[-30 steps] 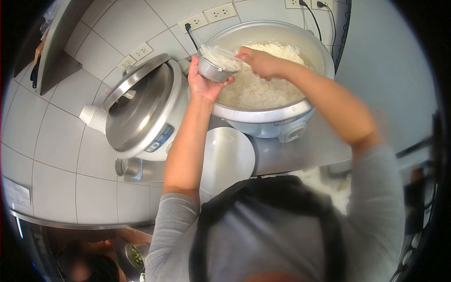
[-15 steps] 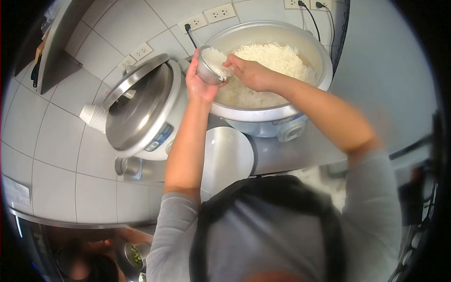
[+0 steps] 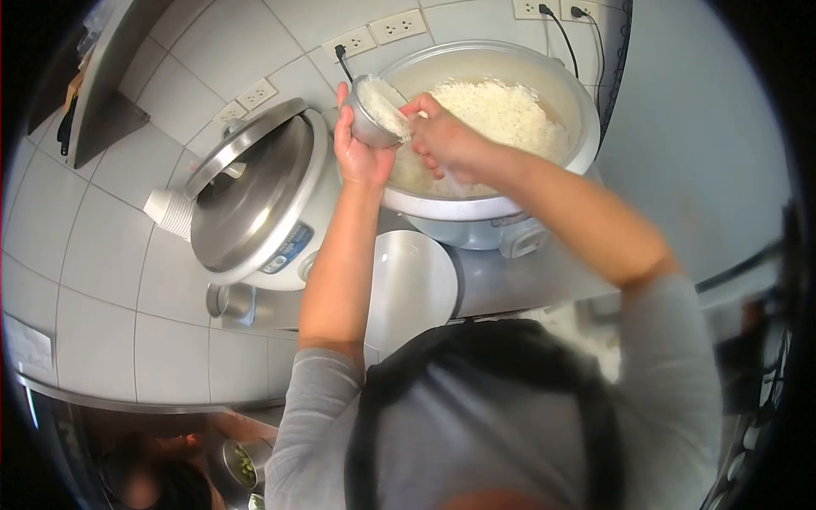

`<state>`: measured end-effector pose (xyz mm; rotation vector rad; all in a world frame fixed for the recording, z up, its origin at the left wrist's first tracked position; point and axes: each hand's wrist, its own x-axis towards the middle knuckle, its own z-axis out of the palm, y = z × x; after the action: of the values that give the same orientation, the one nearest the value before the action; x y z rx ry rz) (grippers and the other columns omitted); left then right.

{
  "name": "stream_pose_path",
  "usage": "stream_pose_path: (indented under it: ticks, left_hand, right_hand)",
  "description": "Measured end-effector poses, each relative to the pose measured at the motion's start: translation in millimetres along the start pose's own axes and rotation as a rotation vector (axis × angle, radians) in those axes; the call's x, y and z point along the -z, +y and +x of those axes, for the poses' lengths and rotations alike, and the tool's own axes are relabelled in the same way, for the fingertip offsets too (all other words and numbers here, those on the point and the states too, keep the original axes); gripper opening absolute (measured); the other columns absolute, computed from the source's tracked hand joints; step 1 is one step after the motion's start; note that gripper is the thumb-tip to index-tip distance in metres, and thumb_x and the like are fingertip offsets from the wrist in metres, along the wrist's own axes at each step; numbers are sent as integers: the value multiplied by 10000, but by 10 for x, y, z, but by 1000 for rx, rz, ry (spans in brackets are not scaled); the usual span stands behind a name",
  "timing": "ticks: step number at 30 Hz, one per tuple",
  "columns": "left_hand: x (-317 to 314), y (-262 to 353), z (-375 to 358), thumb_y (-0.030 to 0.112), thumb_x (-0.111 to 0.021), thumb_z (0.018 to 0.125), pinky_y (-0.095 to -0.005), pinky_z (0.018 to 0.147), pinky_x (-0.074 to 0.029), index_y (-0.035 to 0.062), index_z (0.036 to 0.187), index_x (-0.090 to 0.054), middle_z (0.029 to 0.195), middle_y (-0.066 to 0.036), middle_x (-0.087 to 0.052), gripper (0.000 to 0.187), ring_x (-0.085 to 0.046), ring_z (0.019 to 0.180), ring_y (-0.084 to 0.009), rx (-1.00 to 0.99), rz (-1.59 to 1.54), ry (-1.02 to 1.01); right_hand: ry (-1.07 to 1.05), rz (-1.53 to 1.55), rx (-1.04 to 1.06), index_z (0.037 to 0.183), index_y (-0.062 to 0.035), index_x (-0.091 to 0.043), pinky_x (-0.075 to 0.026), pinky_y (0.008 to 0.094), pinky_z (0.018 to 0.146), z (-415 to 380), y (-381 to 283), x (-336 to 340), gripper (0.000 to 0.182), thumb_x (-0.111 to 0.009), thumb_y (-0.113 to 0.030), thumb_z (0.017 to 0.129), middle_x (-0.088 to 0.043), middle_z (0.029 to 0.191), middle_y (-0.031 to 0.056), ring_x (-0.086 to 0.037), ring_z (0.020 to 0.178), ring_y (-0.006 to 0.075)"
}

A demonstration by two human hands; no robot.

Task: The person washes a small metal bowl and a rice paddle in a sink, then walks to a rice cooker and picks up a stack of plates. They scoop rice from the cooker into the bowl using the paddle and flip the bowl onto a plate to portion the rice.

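Note:
My left hand [image 3: 365, 157] is wrapped round the side and bottom of a small metal bowl [image 3: 371, 129], which tilts to the right above the cooker's near left rim. White rice [image 3: 382, 100] fills the bowl. Closed against the bowl's right edge, my right hand [image 3: 448, 140] grips a pale rice paddle [image 3: 459, 185]; the handle's end pokes out below the fist and most of it is hidden. Under both hands is a large rice cooker [image 3: 586, 140], open, with a mound of cooked rice [image 3: 497, 110] heaped toward its back.
On the left stands a second rice cooker [image 3: 289, 246] with its metal lid [image 3: 255, 195] on. A white round plate [image 3: 414, 285] lies in front. Stacked white cups [image 3: 170, 211], a metal cup [image 3: 229, 302] and wall outlets [image 3: 398, 26] surround them. Another person [image 3: 161, 476] is at lower left.
The bowl has tipped further to the right. My right hand has turned and dropped slightly, so the paddle's handle end now shows below it.

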<state>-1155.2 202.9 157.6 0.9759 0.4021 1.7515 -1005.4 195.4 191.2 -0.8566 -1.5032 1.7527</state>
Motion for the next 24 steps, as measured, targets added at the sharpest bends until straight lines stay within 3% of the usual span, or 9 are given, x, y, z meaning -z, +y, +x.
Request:
stream_pose_path:
  ticks: [2, 3, 7, 10, 11, 14, 15, 18, 24]
  left_hand:
    - [21, -1, -8, 402, -437, 860, -514, 1008, -289, 258, 1416, -188, 1370, -35, -364, 626, -362, 1242, -286, 16, -46, -15]
    - [35, -3, 0, 404, -437, 860, -519, 1005, -289, 260, 1416, -191, 1372, -35, -362, 625, -361, 1243, -287, 15, -56, -38]
    - [9, -11, 3, 432, -410, 861, -538, 988, -291, 251, 1398, -240, 1376, -36, -362, 591, -350, 1249, -312, 7, 23, -6]
    - [114, 66, -32, 513, -330, 881, -528, 933, -337, 220, 1364, -300, 1362, -71, -370, 566, -366, 1223, -332, 245, -59, 39]
    - [125, 57, -30, 543, -290, 881, -517, 903, -355, 208, 1350, -316, 1352, -87, -375, 577, -377, 1201, -339, 311, -102, 58]
    - [79, 38, 56, 620, -186, 877, -484, 817, -401, 179, 1316, -353, 1320, -127, -391, 645, -409, 1132, -357, 465, -189, 126]
    - [70, 40, 75, 637, -163, 872, -475, 793, -409, 173, 1311, -357, 1307, -137, -396, 667, -418, 1106, -360, 490, -187, 167]
    - [83, 22, 106, 658, -134, 864, -461, 761, -422, 164, 1294, -374, 1283, -148, -410, 697, -428, 1064, -363, 477, -185, 198]
    - [122, 21, 47, 599, -205, 867, -470, 790, -419, 140, 1285, -388, 1285, -188, -393, 647, -406, 1078, -420, 471, -205, 195]
  right_hand:
    - [11, -337, 78, 1046, -175, -430, -249, 242, 369, 33, -151, 228, 146, -378, -272, 950, -386, 659, 10, -327, 461, 80]
    - [43, -244, 126, 1000, -170, -474, -261, 233, 364, 38, -186, 319, 158, -420, -305, 938, -391, 658, 5, -341, 454, 79]
    - [-6, -431, 201, 1029, -195, -492, -283, 228, 377, 91, -91, 301, 166, -443, -316, 927, -407, 657, -4, -358, 456, 78]
    - [-74, -547, 179, 1020, -176, -507, -296, 231, 398, 57, -129, 373, 175, -440, -309, 928, -390, 641, -15, -365, 476, 71]
    - [-50, -672, 362, 1018, -144, -543, -370, 247, 473, 110, -131, 478, 179, -444, -263, 929, -457, 653, 20, -438, 533, 103]
    - [171, -874, 850, 1027, -116, -581, -435, 284, 589, 32, -174, 578, 180, -466, -192, 912, -549, 735, 64, -534, 642, 162]
    - [163, -888, 1057, 1047, -103, -596, -462, 329, 680, 63, -114, 566, 194, -498, -158, 889, -596, 834, 97, -579, 756, 240]
    - [-11, -1003, 962, 1035, -153, -597, -467, 390, 713, 2, 40, 513, 196, -512, -215, 869, -615, 859, 117, -584, 784, 303]
    - [21, -879, 854, 1022, -137, -582, -469, 367, 682, 342, 217, 550, 181, -507, -226, 883, -620, 816, 94, -591, 751, 264]
